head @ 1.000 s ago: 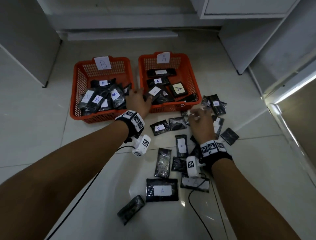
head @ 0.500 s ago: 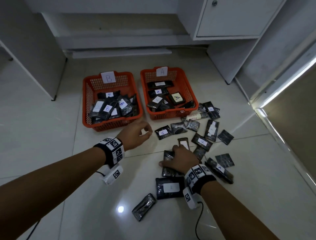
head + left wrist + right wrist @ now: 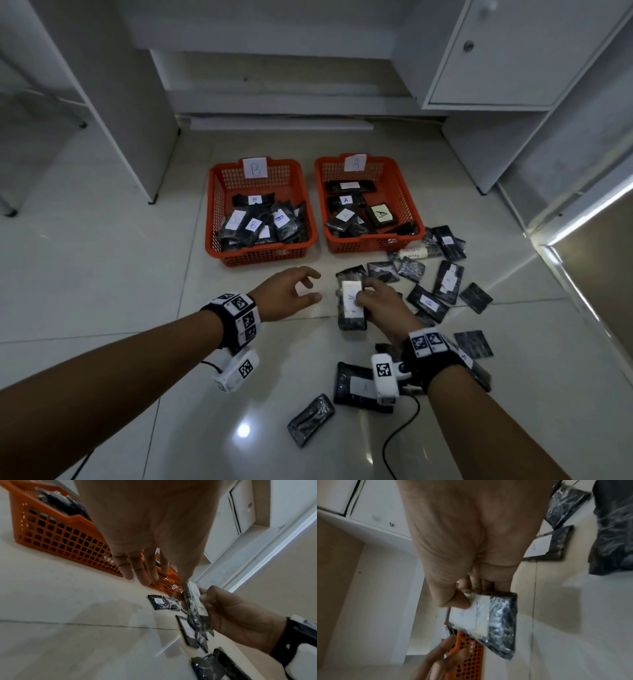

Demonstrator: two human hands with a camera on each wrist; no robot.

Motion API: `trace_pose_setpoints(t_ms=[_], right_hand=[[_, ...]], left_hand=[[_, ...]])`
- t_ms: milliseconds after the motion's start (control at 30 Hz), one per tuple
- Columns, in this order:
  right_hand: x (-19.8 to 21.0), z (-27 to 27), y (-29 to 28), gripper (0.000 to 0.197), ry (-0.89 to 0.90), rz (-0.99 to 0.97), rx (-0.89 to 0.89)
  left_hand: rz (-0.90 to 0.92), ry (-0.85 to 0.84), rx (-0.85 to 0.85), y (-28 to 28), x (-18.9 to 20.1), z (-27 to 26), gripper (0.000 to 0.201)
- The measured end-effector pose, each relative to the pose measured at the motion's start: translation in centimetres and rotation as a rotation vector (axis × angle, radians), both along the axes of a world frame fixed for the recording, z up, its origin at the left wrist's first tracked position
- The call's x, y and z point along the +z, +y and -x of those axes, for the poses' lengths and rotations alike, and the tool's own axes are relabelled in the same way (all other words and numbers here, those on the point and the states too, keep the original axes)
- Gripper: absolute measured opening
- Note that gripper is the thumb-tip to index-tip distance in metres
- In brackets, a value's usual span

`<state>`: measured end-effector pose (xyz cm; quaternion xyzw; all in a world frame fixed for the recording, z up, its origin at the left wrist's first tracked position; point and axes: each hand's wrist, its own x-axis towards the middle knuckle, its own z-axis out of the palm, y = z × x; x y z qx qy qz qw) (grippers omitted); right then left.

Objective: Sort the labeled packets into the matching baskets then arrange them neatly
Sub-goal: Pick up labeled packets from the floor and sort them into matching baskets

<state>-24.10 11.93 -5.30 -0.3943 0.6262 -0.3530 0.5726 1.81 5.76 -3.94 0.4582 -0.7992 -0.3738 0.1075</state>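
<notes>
Head view. We find two orange baskets on the floor in the upper centre of the frame: basket B [image 3: 219, 219] on the left and basket A [image 3: 407, 202] on the right, each already holding a heap of labeled packets. We judge the sort as partly done: many loose packets [image 3: 428, 303] lie scattered on the floor at centre right, several face down, and neither heap is arranged neatly. Our right hand [image 3: 380, 305] pinches a held packet [image 3: 352, 305] labeled A at frame centre, lifted off the floor. Our left hand [image 3: 286, 293] hovers just beside it, fingers spread and relaxed, holding nothing. Compared with the frame half a second ago, the right hand was then pressed down on the floor pile and now holds the packet raised; the left hand sits nearly where it was.

Left wrist view. We see the left hand [image 3: 147, 536] at the top with straight fingers, empty, and the right hand [image 3: 240, 616] at lower right gripping the held packet [image 3: 192, 604] edge-on. Basket B [image 3: 56, 534] fills the upper left.

Right wrist view. Thumb and fingers of the right hand [image 3: 471, 555] clamp the held packet [image 3: 494, 623] at one end; its label reads A. The left hand [image 3: 440, 661] appears at the bottom edge. Next, we judge, comes basket A.
</notes>
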Motion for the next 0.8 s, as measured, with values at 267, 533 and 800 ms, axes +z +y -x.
trace_pose_setpoints(t_ms=[267,533,800], right_hand=[[1.3,-0.3,-0.2,0.042,-0.091,0.087,0.101],[0.7,1.7,2.3,0.015,0.476,0.178,0.259],[-1.7,1.0,5.7,0.066,0.775,-0.099,0.938]], left_hand=[[-0.157,0.27,0.121,-0.2,-0.3,2.3,0.016],[-0.133,0.217,0.29,-0.5,-2.0,2.7,0.014],[-0.129,0.226,0.422,-1.3,-2.9,2.1,0.015]])
